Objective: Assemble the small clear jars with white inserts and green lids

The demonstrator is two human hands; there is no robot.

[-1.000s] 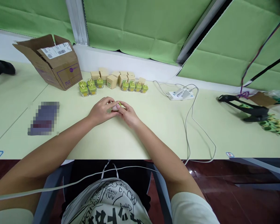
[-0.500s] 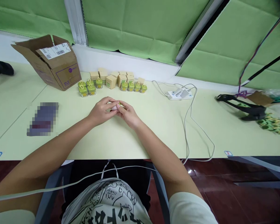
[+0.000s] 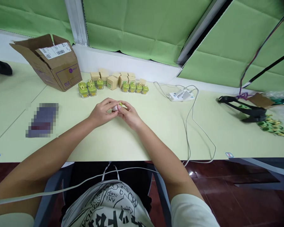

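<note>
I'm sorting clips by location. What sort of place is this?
It looks like a small workroom or packing area, though I can't be certain: a long table, an open cardboard box and several matching green-topped jars suggest it.

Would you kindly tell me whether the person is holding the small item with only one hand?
No, the left hand and the right hand are both holding the small item between them above the table.

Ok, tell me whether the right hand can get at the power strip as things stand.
Probably yes: nothing visible stands between the right hand and the power strip, though it likely must first let go of the small piece it holds with the left hand.
</note>
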